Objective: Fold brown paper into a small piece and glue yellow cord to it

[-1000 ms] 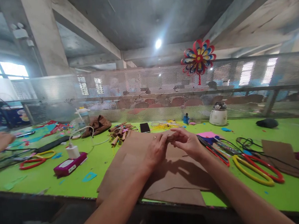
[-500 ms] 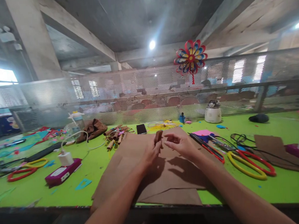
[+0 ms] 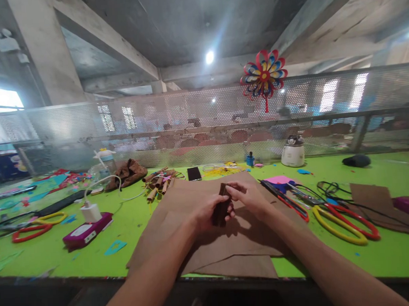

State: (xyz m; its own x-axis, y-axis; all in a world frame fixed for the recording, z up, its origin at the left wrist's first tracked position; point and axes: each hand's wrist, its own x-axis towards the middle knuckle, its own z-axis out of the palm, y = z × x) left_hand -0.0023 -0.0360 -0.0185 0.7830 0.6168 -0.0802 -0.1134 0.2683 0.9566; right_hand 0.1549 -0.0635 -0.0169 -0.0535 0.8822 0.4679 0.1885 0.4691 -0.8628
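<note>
Before a perforated metal screen [image 3: 69, 126], brown paper sheets [image 3: 181, 202] lie on the bright green tabletop [image 3: 135, 216]. Above them, the left hand [image 3: 205, 211] has its fingers clamped on a small dark-brown piece [image 3: 220, 212]; the right hand [image 3: 248, 197] bends its fingers at the upper end, but whether they pinch it I cannot tell.

I see paper sheets [image 3: 160, 224] on the table [image 3: 90, 264] at lower centre, my left hand [image 3: 206, 212] and right hand [image 3: 250, 197] over them with a folded piece [image 3: 221, 212] between. A charger [image 3: 90, 213] sits in a power strip [image 3: 88, 231] at lower left. A phone [image 3: 193, 174] lies behind the sheets, scissors [image 3: 320, 224] lower right, a mesh partition [image 3: 177, 150] behind the table.
</note>
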